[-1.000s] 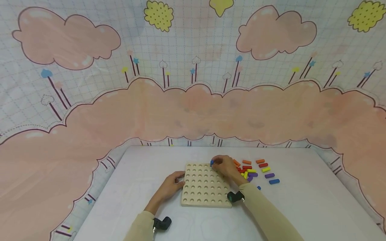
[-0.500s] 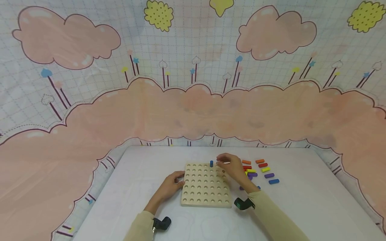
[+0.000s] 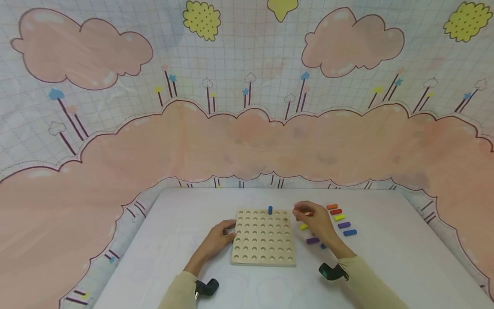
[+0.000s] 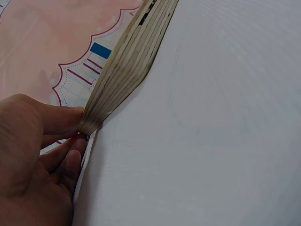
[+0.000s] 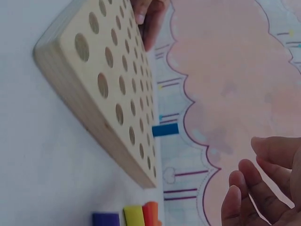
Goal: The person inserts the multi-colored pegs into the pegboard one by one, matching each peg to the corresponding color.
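Note:
A square wooden pegboard [image 3: 254, 249] with rows of round holes lies flat on the table. Thumb and fingertips of my left hand [image 3: 216, 240] rest against its left edge; the left wrist view shows them at the board's layered side. One blue peg [image 3: 270, 210] stands upright in the back row, jutting up in the right wrist view. Right of the board, my right hand [image 3: 318, 221] hovers over loose pegs and partly hides them. In the right wrist view the fingers [image 5: 249, 183] are spread apart with nothing between them. Orange-red shows through the finger gap in the head view.
Loose yellow [image 3: 304, 226], purple [image 3: 312, 240] and blue [image 3: 323, 246] pegs lie near the right hand. Farther right is a spaced column: orange [image 3: 332, 207], red [image 3: 336, 212], yellow [image 3: 339, 218], purple [image 3: 344, 225] and blue [image 3: 350, 233]. A cartoon-print cloth [image 3: 247, 146] hangs behind.
My right hand let go of the blue peg, leaving it upright in the board's back row, then moved right over the loose pegs. The left hand stays at the board's edge.

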Demonstrator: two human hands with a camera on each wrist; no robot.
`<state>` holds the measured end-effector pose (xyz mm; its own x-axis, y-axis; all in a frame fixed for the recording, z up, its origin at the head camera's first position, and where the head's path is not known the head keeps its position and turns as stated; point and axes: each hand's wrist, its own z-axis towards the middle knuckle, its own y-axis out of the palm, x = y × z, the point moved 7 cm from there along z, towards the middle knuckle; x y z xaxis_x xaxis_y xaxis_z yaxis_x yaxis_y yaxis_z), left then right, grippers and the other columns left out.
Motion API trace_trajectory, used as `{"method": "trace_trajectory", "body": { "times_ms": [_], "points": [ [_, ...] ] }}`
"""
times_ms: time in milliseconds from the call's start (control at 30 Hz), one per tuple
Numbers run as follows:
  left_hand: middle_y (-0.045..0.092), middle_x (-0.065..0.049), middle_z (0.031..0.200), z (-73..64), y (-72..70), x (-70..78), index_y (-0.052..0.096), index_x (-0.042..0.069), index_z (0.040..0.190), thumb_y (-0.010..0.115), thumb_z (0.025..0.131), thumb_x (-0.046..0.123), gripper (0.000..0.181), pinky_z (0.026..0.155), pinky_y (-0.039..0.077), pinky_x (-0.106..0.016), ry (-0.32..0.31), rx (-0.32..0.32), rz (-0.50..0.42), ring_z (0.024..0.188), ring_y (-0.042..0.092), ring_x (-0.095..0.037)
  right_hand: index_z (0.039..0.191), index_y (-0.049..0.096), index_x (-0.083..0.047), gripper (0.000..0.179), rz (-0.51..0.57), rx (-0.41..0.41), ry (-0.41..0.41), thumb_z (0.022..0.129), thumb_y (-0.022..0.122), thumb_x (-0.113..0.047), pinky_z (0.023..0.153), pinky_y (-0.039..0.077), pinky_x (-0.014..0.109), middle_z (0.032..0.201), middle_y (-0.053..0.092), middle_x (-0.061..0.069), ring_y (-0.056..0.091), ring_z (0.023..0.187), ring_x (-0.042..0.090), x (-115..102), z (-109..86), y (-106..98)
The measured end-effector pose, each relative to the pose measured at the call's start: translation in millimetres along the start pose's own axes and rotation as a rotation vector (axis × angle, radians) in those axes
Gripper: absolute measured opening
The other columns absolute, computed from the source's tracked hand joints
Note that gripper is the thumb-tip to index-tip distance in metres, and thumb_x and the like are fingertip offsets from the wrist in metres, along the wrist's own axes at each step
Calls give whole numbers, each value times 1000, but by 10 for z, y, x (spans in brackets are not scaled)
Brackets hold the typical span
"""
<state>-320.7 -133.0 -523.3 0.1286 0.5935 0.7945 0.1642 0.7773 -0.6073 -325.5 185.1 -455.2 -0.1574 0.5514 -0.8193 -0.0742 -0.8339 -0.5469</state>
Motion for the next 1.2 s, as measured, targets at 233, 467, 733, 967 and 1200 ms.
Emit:
{"method": "trace_trajectory", "body": {
  "times_ms": [233, 467, 733, 967, 1200],
  "points": [
    [58, -14, 139, -5, -15, 0, 54, 7, 139, 63, 95, 14, 45, 105, 45, -50, 6, 4, -15, 124, 56, -32, 119, 69, -11, 26, -40, 26, 11, 94, 67, -18, 79, 55, 23, 119, 70, 9, 66, 98, 26, 177, -95, -232],
    [57, -13, 139, -11, -22, -16, 54, 7, 139, 62, 95, 14, 45, 105, 46, -49, 8, 5, -12, 124, 56, -31, 119, 70, -10, 26, -135, 84, 5, 95, 65, -19, 93, 54, 43, 120, 69, 12, 63, 109, 29, 287, -170, -505],
    [58, -15, 138, 13, 9, -14, 54, 5, 139, 62, 95, 13, 45, 103, 46, -49, 41, -3, -6, 121, 57, -31, 121, 68, -8, 28, -192, 109, 21, 96, 65, -20, 90, 54, 24, 117, 70, 14, 64, 108, 30, 461, -261, -721],
    [57, -14, 139, 6, 7, -17, 54, 6, 139, 62, 95, 13, 45, 104, 46, -50, 9, 2, -12, 123, 56, -31, 125, 66, -7, 32, -218, 104, 90, 97, 62, -23, 93, 52, 46, 120, 68, 17, 60, 110, 32, 730, -290, -856],
    [57, -14, 139, -14, -16, 4, 54, 7, 139, 62, 95, 13, 45, 103, 46, -49, 4, 5, -6, 121, 57, -30, 128, 64, -4, 40, -239, 93, 166, 97, 62, -29, 81, 48, 31, 123, 64, 21, 54, 111, 32, 989, -329, -1008]
  ]
}}
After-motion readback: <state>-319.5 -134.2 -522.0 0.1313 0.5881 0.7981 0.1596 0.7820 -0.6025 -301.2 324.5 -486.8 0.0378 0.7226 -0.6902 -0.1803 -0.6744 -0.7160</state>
